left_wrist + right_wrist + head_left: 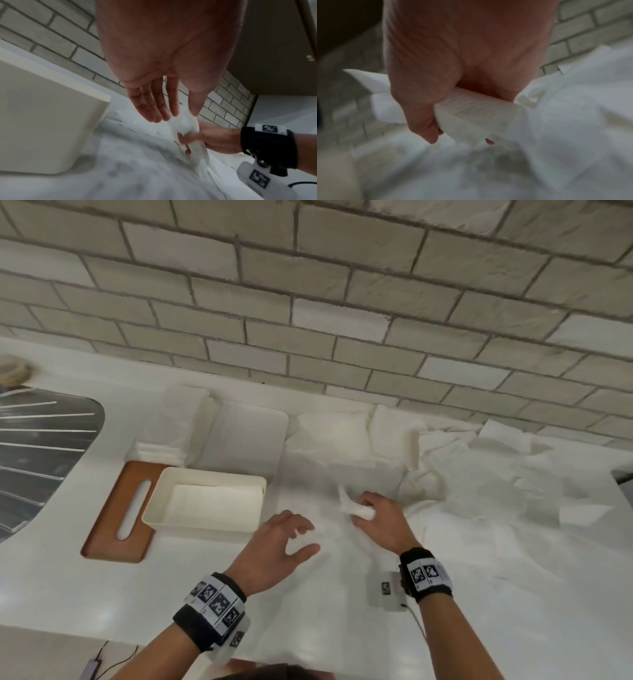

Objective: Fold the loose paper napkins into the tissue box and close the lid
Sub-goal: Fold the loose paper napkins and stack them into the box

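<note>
A: On the white counter (51,594), left of centre: one tissue box (205,501), cream, lid off, a flat layer of folded napkins inside. It sits partly on the wooden lid (118,508), brown, slotted, lying flat beneath the box's left end.

B: And behind the box?

A: Folded napkin stacks (239,433), several, ranged along the foot of the brick wall (308,285). To the right, loose napkins (496,474), crumpled and spread over the counter as far as the right edge.

B: Entry for the right hand?

A: Right hand (380,518), fingers curled round a bunched napkin (356,506); a white corner sticks up past the knuckles. The right wrist view confirms it: thumb and fingers closed over a folded band of paper (471,112). The hand sits among the loose sheets, right of the box and apart from it.

B: Left hand?

A: Left hand (284,542), fingers spread and relaxed, holding nothing, palm down over the paper just right of the box's near corner. In the left wrist view its fingertips (154,115) come close to the bunch the other hand holds; contact cannot be told.

B: Other items?

A: Metal draining board (34,457), far left. Black bands with printed markers on both wrists.
</note>
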`<state>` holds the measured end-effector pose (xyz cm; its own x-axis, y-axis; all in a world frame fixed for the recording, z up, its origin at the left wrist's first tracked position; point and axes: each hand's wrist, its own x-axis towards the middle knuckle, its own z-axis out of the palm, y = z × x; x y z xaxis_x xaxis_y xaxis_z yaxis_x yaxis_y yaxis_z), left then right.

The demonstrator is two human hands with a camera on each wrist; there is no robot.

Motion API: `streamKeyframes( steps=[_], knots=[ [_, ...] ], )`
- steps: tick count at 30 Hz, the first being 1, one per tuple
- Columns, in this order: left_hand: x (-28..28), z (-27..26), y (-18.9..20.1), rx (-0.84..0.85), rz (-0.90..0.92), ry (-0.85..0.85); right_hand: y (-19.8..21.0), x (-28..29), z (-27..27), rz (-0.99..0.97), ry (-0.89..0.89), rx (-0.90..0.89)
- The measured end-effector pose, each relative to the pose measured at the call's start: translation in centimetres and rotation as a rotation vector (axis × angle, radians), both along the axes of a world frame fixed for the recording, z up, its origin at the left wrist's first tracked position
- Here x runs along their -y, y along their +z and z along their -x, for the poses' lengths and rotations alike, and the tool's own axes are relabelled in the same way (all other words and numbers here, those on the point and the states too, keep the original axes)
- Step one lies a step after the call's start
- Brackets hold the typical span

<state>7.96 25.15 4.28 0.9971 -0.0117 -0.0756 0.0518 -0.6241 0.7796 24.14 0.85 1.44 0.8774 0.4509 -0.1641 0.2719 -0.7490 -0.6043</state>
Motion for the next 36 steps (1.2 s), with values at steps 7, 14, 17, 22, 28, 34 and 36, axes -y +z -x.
streamKeyframes(
  steps=[7,14,17,22,28,34,36],
  knots=[
    [3.1,-3.4,3.8,-0.007,0.546,0.298,5.1,-5.2,4.3,-0.406,-0.121,-0.167],
    [0.9,-3.6,4.9,0.039,0.748,0.412,7.8,-7.2,6.8,-0.618,-0.085,-0.390],
    [-1.1,-2.7,5.9,0.035,0.806,0.367,9.5,-8.0,6.9,-1.005,-0.146,-0.614],
    [-5.0,-0.9,7.2,0.074,0.768,0.305,12.1,-11.4,5.1,-0.769,-0.099,-0.136],
    [-11.9,2.2,7.3,0.133,0.630,0.348,14.6,-16.6,4.5,-0.336,0.134,0.063],
    [-21.8,7.0,6.4,0.209,0.247,0.563,15.3,-24.0,7.3,-0.417,0.217,0.003],
    [-24.9,8.3,6.6,0.270,0.148,0.610,14.7,-25.5,7.9,-0.571,0.122,-0.003]
  ],
)
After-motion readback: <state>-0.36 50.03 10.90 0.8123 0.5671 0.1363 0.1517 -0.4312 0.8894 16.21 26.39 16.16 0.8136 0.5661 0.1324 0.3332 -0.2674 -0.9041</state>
